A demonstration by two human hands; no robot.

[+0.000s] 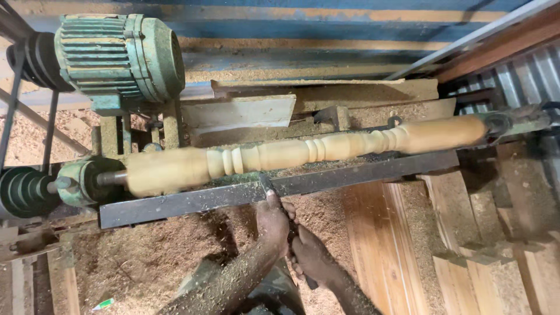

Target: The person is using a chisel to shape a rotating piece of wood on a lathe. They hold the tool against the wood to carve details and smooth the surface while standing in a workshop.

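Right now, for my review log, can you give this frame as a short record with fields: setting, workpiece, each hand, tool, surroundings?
setting: wood lathe bench covered in sawdust
workpiece: long pale turned wooden spindle with beads and coves, mounted horizontally between lathe ends
rest: dark flat steel tool-rest bar in front of the spindle
left hand: forward grip on the dark metal chisel, near the bar
right hand: grips the chisel's rear handle
chisel tip: at the spindle's underside, contact unclear
surroundings: green ribbed electric motor upper left; wooden planks below

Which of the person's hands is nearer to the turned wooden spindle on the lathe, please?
Left. The left hand grips the chisel just below the tool rest, close under the spindle. The right hand holds the handle farther back, lower down.
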